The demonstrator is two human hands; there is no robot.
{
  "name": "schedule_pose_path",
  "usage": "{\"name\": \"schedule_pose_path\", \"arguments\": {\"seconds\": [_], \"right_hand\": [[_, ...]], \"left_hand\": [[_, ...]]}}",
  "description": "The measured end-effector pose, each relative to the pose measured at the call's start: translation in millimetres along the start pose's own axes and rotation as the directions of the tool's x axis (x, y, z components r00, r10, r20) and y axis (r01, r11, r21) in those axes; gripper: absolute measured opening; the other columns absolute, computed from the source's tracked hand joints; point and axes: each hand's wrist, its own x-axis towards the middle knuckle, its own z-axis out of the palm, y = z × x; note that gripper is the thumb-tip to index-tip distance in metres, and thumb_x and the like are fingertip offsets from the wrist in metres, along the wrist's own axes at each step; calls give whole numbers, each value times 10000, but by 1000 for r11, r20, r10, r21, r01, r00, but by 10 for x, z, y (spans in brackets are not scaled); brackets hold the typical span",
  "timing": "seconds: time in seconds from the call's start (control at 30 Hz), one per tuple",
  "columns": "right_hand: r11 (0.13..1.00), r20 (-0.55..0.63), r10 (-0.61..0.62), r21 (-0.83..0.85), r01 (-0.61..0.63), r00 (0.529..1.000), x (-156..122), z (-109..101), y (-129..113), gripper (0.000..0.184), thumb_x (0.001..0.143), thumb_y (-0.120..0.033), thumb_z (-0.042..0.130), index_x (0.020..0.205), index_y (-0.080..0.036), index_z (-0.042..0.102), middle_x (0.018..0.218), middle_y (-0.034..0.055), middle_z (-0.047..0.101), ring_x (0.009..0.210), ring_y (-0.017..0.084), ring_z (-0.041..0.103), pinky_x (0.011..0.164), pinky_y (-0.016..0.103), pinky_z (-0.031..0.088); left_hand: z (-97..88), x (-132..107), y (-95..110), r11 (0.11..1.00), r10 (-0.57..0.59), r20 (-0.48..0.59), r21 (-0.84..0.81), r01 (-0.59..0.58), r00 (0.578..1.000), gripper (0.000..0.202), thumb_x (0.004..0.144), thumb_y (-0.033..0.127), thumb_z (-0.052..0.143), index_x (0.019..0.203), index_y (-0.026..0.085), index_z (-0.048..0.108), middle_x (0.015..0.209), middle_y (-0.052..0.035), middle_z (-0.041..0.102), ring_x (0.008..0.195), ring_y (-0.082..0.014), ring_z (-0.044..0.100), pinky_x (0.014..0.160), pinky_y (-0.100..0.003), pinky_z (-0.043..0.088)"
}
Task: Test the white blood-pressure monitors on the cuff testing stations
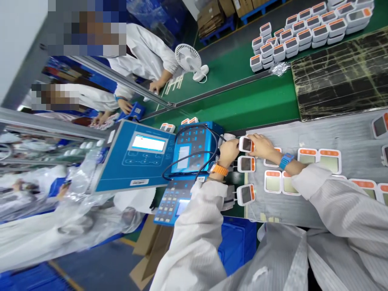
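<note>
A small white device with a dark screen and an orange strip is held between my hands. My right hand, with a blue wristband, has its fingers closed on the orange end. My left hand, with an orange wrist strap, is closed at the other end beside a white fitting; what its fingers grip is hidden. Just below, a second device and a third device sit against fittings at the mat's left edge. Several devices with pale screens, such as one device, lie near my right forearm.
Blue testers with cables and a large blue control box stand left. Stacked devices, a white fan and a black marbled board lie beyond. Co-workers in white coats work across the frame. A blue crate is below.
</note>
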Motion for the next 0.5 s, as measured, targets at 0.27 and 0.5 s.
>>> {"name": "schedule_pose_path", "arguments": {"seconds": [0.27,0.5], "right_hand": [[978,-17,48,202,-43,999,-5,-193,82,695,683,-214,823,1304,-170,514,1300,121,576,1130,267,617,931,386,514],[960,129,80,256,-111,988,-268,-326,-18,633,646,-240,797,1182,-187,466,1093,96,654,951,265,654,747,337,489]], "left_hand": [[-130,-363,-299,940,133,151,-333,-77,979,433,730,81,706,1159,133,721,1046,-71,725,727,-151,658,773,-294,562],[39,-619,-224,946,203,132,-282,-160,970,236,758,80,682,954,164,782,918,-54,771,825,-188,681,792,-281,517]]}}
